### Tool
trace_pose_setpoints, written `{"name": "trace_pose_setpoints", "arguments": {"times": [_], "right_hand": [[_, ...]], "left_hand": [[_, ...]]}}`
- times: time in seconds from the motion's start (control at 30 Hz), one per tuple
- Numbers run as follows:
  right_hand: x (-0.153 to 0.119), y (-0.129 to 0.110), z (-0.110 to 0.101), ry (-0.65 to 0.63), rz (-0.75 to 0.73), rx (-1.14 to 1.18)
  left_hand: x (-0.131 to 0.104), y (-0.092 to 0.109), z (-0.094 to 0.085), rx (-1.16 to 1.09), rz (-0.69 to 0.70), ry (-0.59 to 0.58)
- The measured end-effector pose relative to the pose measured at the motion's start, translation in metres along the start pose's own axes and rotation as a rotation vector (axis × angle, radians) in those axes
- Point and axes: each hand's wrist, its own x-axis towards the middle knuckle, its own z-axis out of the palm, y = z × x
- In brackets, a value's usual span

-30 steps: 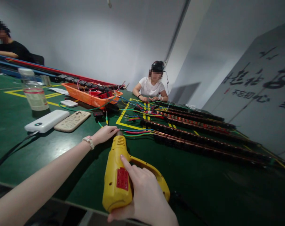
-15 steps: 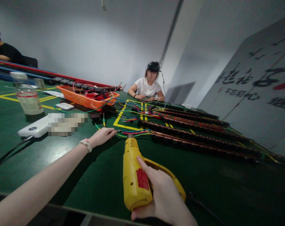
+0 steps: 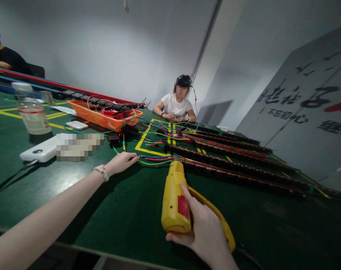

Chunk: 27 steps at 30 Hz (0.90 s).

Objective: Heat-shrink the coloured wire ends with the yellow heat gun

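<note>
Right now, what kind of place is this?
Probably an electrical assembly workshop: coloured wires run into long dark strips, the right hand holds a yellow heat gun, and an orange basket holds parts.

Wall (image 3: pixel 311 150): "不忘初心", "继"; red label (image 3: pixel 183 206) on tool (image 3: pixel 170 195) unreadable.

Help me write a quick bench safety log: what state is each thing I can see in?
Left hand: fingertips closed at the ends of the coloured wires.
Right hand: gripping the heat gun.
Heat gun: held, nozzle at the wires; on or off can't be told.
Coloured wires: stretched out.
Bottle: upright, capped, liquid inside.
Orange basket: open, loaded with parts.
White power bank: black cable plugged in.
</note>
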Motion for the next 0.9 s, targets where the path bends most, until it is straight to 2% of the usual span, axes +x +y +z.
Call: {"name": "trace_pose_setpoints", "arguments": {"times": [0.9], "right_hand": [[0.0025,0.0022,0.0018,0.049,-0.071,-0.030]], "left_hand": [[-0.0034,0.0072,-0.0047,0.090,0.030,0.026]]}}
